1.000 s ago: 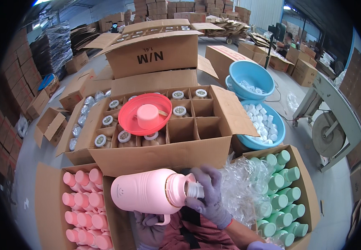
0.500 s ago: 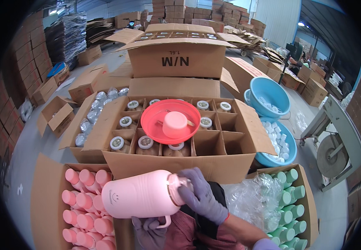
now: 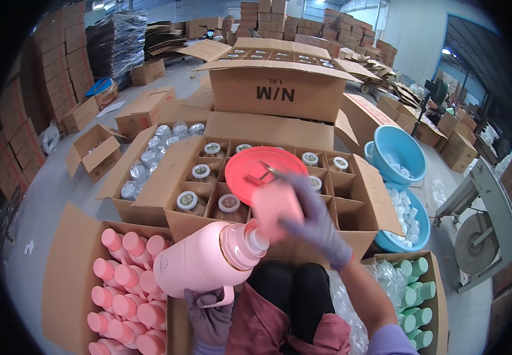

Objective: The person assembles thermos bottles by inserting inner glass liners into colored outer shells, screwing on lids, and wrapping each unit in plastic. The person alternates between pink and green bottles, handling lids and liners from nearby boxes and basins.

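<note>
A pink vacuum flask [image 3: 199, 260] with a side handle lies tilted across my lap, its neck pointing right and up. My left hand [image 3: 210, 322], in a grey-purple glove, holds it from below by the handle. A whitish stopper [image 3: 257, 241] shows at its mouth. My right hand [image 3: 315, 222], gloved and smeared by motion, grips a pink cup-shaped cap [image 3: 277, 212] just above the flask's mouth. Behind the cap, a shallow red basin [image 3: 238, 177] rests on the divided carton [image 3: 188, 228]; a small metal tool [image 3: 262, 171] with reddish handles lies in it.
Glass liners with white-rimmed bottoms [image 3: 201, 171] stand in the carton's cells. Pink flasks [image 3: 127, 276] fill a box at left, green ones [image 3: 415, 294] a box at right beside clear plastic. Blue basins [image 3: 424, 216] hold white parts. A metal machine [image 3: 475, 219] stands far right.
My right hand has left the flask's neck and lifted the pink cap out of the red basin, bringing it back toward the flask. The flask's mouth now tilts further upward.
</note>
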The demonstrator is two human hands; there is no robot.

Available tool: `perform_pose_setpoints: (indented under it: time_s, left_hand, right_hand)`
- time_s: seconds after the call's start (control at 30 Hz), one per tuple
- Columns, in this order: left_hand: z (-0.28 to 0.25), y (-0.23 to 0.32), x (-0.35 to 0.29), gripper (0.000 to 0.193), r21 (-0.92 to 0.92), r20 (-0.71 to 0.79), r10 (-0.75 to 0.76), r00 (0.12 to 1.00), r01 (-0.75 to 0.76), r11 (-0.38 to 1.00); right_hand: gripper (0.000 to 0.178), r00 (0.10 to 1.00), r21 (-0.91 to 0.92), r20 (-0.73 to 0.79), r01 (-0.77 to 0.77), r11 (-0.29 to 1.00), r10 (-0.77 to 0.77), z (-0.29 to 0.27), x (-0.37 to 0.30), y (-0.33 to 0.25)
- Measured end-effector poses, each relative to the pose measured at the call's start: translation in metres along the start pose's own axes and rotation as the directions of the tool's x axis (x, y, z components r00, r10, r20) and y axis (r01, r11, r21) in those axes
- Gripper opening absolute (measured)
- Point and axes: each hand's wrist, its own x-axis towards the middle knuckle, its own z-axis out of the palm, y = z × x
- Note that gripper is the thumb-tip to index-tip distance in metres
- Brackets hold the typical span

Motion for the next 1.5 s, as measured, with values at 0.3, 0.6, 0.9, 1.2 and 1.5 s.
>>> perform_pose_setpoints:
  time_s: [0.3, 0.6, 0.9, 1.2, 1.5]
  left_hand:
    - [-0.018, 0.003, -0.022, 0.025, -0.655, -0.15, -0.558, 0.816, 0.34, 0.675]
    - [0.015, -0.007, -0.009, 0.036, 0.103, 0.282, -0.864, 0.417, -0.909, -0.405]
    - [0.071, -0.002, -0.042, 0.036, 0.312, 0.157, -0.768, 0.621, -0.769, -0.558]
    - [0.092, -0.138, 0.041, 0.033, 0.653, 0.315, -0.668, 0.674, -0.665, -0.364]
    - [0.058, -0.18, 0.087, 0.06, 0.869, 0.195, -0.639, 0.744, -0.433, -0.239]
  right_hand:
    - [0.073, 0.904, 0.583, -0.022, -0.335, 0.74, 0.427, 0.026, -0.12, -0.01]
    - [0.06, 0.758, 0.051, 0.389, -0.585, 0.809, 0.523, -0.042, -0.12, -0.003]
    - [0.031, 0.559, -0.199, -0.522, -0.814, 0.545, 0.644, -0.16, -0.232, -0.092]
    - [0.034, 0.53, -0.232, -0.727, -0.788, 0.571, 0.436, -0.169, -0.347, -0.045]
    - [0.025, 0.847, -0.399, -0.529, -0.189, 0.897, -0.057, -0.222, -0.165, -0.157]
